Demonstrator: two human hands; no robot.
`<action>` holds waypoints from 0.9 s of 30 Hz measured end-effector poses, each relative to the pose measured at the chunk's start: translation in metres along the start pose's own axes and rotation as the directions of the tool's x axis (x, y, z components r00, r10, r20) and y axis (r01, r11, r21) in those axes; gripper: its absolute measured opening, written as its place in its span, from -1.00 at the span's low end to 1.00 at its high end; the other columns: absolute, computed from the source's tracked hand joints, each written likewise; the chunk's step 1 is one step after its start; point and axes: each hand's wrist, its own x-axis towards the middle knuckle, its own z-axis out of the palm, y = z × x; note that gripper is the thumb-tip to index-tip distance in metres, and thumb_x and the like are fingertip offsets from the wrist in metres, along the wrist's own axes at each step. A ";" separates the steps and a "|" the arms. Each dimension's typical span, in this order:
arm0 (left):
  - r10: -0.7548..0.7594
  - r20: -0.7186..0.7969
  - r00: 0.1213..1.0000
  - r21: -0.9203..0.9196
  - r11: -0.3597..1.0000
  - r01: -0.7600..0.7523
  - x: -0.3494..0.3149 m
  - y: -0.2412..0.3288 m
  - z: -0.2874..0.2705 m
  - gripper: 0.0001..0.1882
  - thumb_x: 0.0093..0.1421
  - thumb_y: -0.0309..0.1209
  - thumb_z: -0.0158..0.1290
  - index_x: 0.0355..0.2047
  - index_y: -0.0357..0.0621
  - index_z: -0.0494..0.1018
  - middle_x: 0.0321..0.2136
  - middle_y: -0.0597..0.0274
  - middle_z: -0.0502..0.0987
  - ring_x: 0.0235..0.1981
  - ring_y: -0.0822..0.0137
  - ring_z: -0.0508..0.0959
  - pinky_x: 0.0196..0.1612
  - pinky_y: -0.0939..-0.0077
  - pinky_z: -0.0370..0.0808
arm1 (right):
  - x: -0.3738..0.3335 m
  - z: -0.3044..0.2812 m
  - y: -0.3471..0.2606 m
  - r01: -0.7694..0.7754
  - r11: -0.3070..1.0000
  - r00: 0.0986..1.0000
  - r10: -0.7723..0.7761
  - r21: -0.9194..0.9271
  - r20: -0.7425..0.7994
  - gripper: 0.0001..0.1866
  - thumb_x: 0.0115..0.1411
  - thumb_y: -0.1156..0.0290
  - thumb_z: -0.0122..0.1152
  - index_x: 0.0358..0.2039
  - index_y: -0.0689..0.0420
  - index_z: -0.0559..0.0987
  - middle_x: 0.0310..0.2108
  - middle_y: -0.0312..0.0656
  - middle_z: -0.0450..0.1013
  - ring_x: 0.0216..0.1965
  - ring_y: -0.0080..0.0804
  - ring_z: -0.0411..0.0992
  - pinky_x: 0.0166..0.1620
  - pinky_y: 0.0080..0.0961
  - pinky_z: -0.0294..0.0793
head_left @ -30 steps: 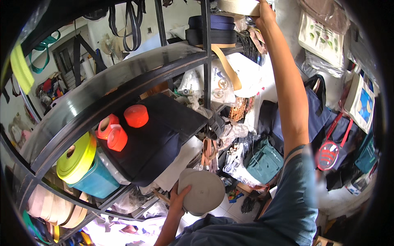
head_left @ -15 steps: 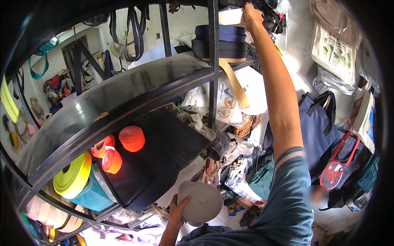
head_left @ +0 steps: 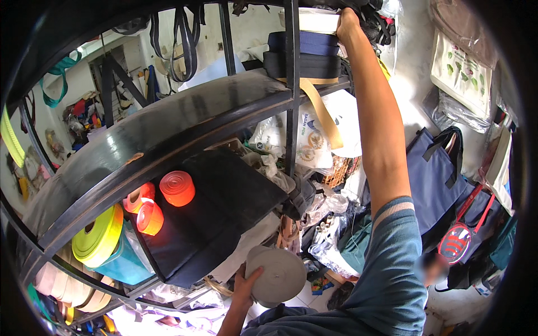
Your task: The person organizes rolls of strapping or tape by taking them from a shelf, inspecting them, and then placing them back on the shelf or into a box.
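My left hand [head_left: 245,291] grips a flat grey roll of webbing [head_left: 277,276] by its left side, low in front of my body, with the thumb over its face. My right arm stretches up to the shelf top at the far right. There my right hand [head_left: 348,27] is closed on the right side of a white roll of webbing [head_left: 318,21], its fingertips partly hidden. Beneath that roll lie a navy roll [head_left: 316,43] and a black roll [head_left: 314,65]. A tan strap [head_left: 320,112] hangs down from the stack.
A black metal rack post [head_left: 291,101] stands left of the stack, joined to a curved dark shelf [head_left: 185,106]. Orange rolls [head_left: 177,189] and a yellow roll [head_left: 98,235] sit on the lower level. Bags [head_left: 437,173] hang on the right wall.
The white roll on the stack has shifted slightly left, and my right hand sits a little lower and further right. My left hand still holds the grey roll.
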 end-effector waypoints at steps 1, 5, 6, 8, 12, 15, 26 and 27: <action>-0.009 -0.003 1.000 0.003 1.000 0.009 -0.001 0.001 0.003 -0.23 0.00 -0.35 0.26 0.14 -0.41 0.15 -0.06 -0.11 0.42 -0.11 0.12 0.50 -0.09 0.31 0.49 | 0.002 -0.001 0.001 0.007 1.000 1.000 -0.007 0.012 0.015 -0.18 0.16 -0.27 -0.35 0.01 0.26 0.46 0.00 0.06 0.41 0.10 -0.12 0.30 0.15 -0.30 0.20; 0.023 -0.015 1.000 -0.007 1.000 -0.023 0.001 -0.009 -0.001 -0.22 -0.02 -0.35 0.26 0.15 -0.40 0.15 -0.06 -0.11 0.41 -0.10 0.12 0.50 -0.08 0.30 0.49 | 0.008 0.001 0.007 0.012 0.995 0.991 -0.025 0.095 0.135 -0.15 0.17 -0.30 -0.40 0.02 0.25 0.46 -0.01 0.02 0.41 0.10 -0.15 0.30 0.16 -0.32 0.19; 0.027 -0.026 0.999 -0.007 1.000 -0.027 0.000 -0.010 -0.001 -0.22 -0.02 -0.35 0.27 0.15 -0.40 0.15 -0.06 -0.11 0.42 -0.10 0.12 0.50 -0.09 0.29 0.49 | 0.009 0.002 0.010 0.012 0.994 0.985 -0.031 0.113 0.172 -0.14 0.17 -0.31 -0.41 0.02 0.24 0.46 -0.01 0.02 0.42 0.10 -0.16 0.30 0.16 -0.33 0.18; 0.040 -0.031 0.999 -0.011 0.999 -0.040 -0.001 -0.012 0.002 -0.21 -0.02 -0.34 0.27 0.14 -0.40 0.15 -0.07 -0.12 0.42 -0.10 0.11 0.50 -0.09 0.30 0.49 | 0.012 0.004 0.015 0.004 0.989 0.969 -0.040 0.150 0.245 -0.13 0.17 -0.32 -0.43 0.02 0.24 0.45 -0.01 0.00 0.42 0.10 -0.18 0.30 0.16 -0.34 0.17; 0.049 -0.032 0.998 -0.016 0.999 -0.050 -0.007 -0.009 0.010 -0.22 -0.02 -0.33 0.27 0.13 -0.40 0.17 -0.09 -0.13 0.43 -0.13 0.10 0.51 -0.10 0.30 0.50 | 0.011 0.004 0.029 -0.032 0.978 0.928 -0.047 0.204 0.369 -0.10 0.18 -0.35 -0.48 0.03 0.22 0.45 -0.01 -0.03 0.43 0.10 -0.21 0.30 0.17 -0.36 0.16; 0.047 -0.032 0.998 0.005 0.999 -0.047 -0.008 -0.010 0.016 -0.25 -0.02 -0.34 0.26 0.12 -0.40 0.19 -0.11 -0.12 0.45 -0.14 0.12 0.52 -0.10 0.32 0.50 | 0.013 0.004 0.040 -0.053 0.971 0.902 -0.054 0.233 0.428 -0.08 0.18 -0.37 -0.51 0.04 0.21 0.45 -0.02 -0.06 0.43 0.10 -0.24 0.29 0.17 -0.37 0.15; 0.085 -0.035 0.996 0.050 0.995 -0.084 0.001 -0.003 0.012 -0.33 -0.01 -0.39 0.25 0.08 -0.37 0.25 -0.12 -0.02 0.46 -0.14 0.20 0.51 -0.11 0.39 0.47 | -0.194 -0.096 0.075 0.317 0.936 0.948 -0.317 0.150 -0.026 -0.63 0.20 0.18 0.06 -0.08 0.14 0.47 -0.12 -0.16 0.43 -0.10 -0.31 0.32 -0.01 -0.38 0.29; 0.052 0.009 0.999 0.046 0.998 -0.052 -0.002 0.003 0.017 -0.35 -0.01 -0.39 0.25 0.06 -0.36 0.26 -0.13 -0.01 0.46 -0.14 0.22 0.50 -0.11 0.41 0.47 | -0.227 -0.137 0.090 0.396 0.918 0.914 -0.397 0.023 0.082 -0.65 0.21 0.26 0.02 -0.15 0.30 0.45 -0.25 -0.14 0.44 -0.14 -0.35 0.41 -0.01 -0.39 0.38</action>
